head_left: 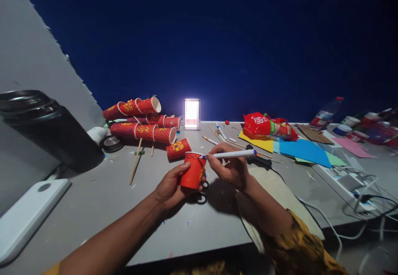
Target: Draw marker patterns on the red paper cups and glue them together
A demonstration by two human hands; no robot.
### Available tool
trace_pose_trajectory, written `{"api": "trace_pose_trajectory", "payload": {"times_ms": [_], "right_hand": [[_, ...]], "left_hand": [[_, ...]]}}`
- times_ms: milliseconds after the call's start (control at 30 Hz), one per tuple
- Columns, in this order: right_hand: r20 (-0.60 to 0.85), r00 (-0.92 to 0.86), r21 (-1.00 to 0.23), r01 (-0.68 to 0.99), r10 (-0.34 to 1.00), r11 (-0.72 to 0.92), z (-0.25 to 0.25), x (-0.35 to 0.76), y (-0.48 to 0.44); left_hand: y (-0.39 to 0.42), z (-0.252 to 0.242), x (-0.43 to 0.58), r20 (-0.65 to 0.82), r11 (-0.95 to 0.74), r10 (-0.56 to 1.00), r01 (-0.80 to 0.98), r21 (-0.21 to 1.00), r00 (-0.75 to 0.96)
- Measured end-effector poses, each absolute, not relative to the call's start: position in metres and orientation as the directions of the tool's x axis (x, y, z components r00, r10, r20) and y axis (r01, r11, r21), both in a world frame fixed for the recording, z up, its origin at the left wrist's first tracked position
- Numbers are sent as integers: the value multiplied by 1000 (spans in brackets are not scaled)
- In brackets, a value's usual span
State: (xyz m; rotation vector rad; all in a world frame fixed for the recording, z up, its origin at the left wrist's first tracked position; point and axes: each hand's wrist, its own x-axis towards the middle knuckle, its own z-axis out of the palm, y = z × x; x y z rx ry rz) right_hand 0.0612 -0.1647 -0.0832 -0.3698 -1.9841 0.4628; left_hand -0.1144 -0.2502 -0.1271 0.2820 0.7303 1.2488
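Observation:
My left hand (172, 186) is wrapped round a red paper cup (192, 174), holding it upright above the table. A wavy dark line runs round the cup just under its rim. Between the fingers of my right hand (230, 167) is a white marker (234, 154) with a purple end. Its purple tip points left at the cup's upper side; whether it touches cannot be made out. Beneath the cup, the black handles of scissors (200, 198) show, partly hidden by my left hand. Another red cup (178, 148) lies on its side just behind.
Stacks of red paper cups (143, 133) lie at the back left, near a black flask (52, 130) and a white power bank (31, 221). To the right are a red packet (267, 126), blue paper (304, 151), a cream cloth (280, 200) and a power strip (345, 188) with cables.

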Motion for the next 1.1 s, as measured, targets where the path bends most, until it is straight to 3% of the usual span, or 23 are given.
{"api": "trace_pose_trajectory", "payload": {"times_ms": [1100], "right_hand": [[756,-452,-467,136,474,874,-76,65,-162]], "left_hand": [[-251,-123,-115,-347,325,928,-754,570,138]]}}
